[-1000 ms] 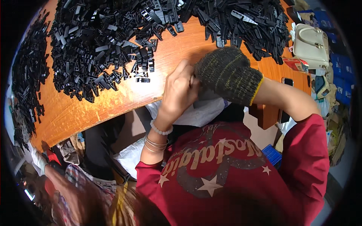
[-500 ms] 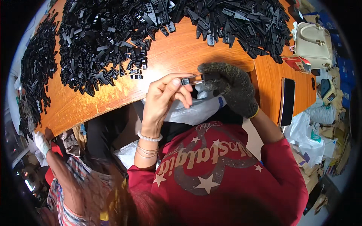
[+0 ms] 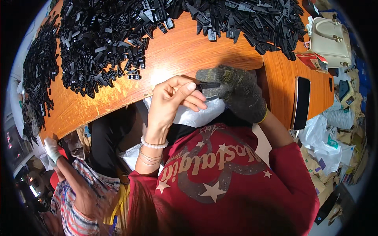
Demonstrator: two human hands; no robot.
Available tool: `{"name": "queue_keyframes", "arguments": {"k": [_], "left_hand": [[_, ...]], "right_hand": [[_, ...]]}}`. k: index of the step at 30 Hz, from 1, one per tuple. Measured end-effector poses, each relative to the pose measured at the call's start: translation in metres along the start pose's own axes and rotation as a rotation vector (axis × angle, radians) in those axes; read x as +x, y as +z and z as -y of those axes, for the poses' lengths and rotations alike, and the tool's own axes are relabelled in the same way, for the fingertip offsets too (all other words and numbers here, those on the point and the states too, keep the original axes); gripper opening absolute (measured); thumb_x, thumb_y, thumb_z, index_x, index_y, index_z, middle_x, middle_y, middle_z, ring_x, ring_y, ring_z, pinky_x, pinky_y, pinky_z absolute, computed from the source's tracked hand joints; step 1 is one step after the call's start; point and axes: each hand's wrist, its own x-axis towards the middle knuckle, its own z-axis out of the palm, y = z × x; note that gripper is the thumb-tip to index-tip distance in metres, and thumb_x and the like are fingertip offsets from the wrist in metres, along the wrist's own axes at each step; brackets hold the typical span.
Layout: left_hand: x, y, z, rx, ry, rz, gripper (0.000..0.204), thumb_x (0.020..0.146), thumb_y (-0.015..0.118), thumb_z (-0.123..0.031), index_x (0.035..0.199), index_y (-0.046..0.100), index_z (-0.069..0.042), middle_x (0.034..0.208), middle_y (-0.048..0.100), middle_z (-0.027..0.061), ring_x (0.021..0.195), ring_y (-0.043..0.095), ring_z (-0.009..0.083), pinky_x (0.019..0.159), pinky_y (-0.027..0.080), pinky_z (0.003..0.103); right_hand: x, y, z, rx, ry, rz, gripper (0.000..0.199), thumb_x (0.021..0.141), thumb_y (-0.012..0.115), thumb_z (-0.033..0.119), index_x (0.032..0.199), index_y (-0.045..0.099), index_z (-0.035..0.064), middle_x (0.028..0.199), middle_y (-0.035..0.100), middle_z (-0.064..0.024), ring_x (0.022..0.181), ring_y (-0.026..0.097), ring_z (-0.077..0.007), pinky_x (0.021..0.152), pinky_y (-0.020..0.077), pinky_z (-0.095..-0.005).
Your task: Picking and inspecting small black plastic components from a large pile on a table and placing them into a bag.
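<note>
My bare left hand, with a beaded bracelet at its wrist, is closed in a pinch near the table's front edge. Between its fingertips and my gloved right hand sits a small black plastic piece. The right hand, in a dark grey knitted glove, curls its fingers around the other end of that piece. Whether it is one part or two joined ones I cannot tell, since fingers and glove cover much of it. Just below the hands, a white plastic bag lies at my lap.
Heaps of black plastic clips and longer wedge-like pieces cover the far table. On the right lie a phone, a red packet and a cream handbag. A co-worker's white-gloved hand shows at the left.
My hands have come closer together, and the gap seen between the two ends of the black piece has closed. The co-worker's gloved hand has shifted slightly right.
</note>
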Motion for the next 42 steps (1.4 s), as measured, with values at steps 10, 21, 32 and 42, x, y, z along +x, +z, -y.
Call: {"name": "queue_keyframes", "arguments": {"k": [10, 21, 32, 42], "left_hand": [[0.021, 0.010, -0.012, 0.978, 0.262, -0.299, 0.026, 0.084, 0.074, -0.023, 0.081, 0.069, 0.002, 0.059, 0.061, 0.0063, 0.049, 0.055, 0.0096, 0.048, 0.042, 0.026], [0.091, 0.030, -0.009, 1.368, 0.571, -0.457, 0.037, 0.082, 0.070, -0.031, 0.067, 0.064, 0.002, 0.056, 0.060, 0.0213, 0.053, 0.062, 0.0376, 0.051, 0.048, 0.045], [0.031, 0.025, -0.003, 0.979, 0.377, -0.230, 0.023, 0.080, 0.073, -0.019, 0.081, 0.064, 0.003, 0.058, 0.061, 0.0104, 0.051, 0.062, 0.0211, 0.052, 0.047, 0.031], [0.084, -0.034, -0.049, 1.713, 0.808, -0.569, 0.016, 0.083, 0.065, -0.009, 0.098, 0.069, -0.006, 0.088, 0.056, 0.0099, 0.078, 0.060, 0.0275, 0.065, 0.049, 0.037]], "right_hand": [[0.014, -0.014, 0.022, -0.098, 0.418, 0.485, 0.035, 0.089, 0.055, 0.021, 0.118, 0.057, 0.0036, 0.112, 0.060, -0.0178, 0.104, 0.059, -0.0317, 0.089, 0.0467, -0.0430], [0.013, -0.014, 0.021, 0.134, 0.339, 0.072, 0.030, 0.088, 0.055, 0.012, 0.116, 0.063, 0.0055, 0.121, 0.061, -0.0156, 0.107, 0.060, -0.0305, 0.091, 0.0488, -0.0416], [0.055, 0.006, -0.003, 0.043, 0.184, -0.122, 0.038, 0.086, 0.063, 0.023, 0.119, 0.061, 0.0040, 0.105, 0.063, -0.0099, 0.089, 0.064, -0.0216, 0.076, 0.0516, -0.0354], [0.042, 0.017, -0.001, 0.581, 0.460, -0.105, 0.037, 0.085, 0.063, 0.012, 0.121, 0.060, 0.0053, 0.122, 0.058, -0.0168, 0.094, 0.067, -0.0245, 0.072, 0.0553, -0.0318]]}}
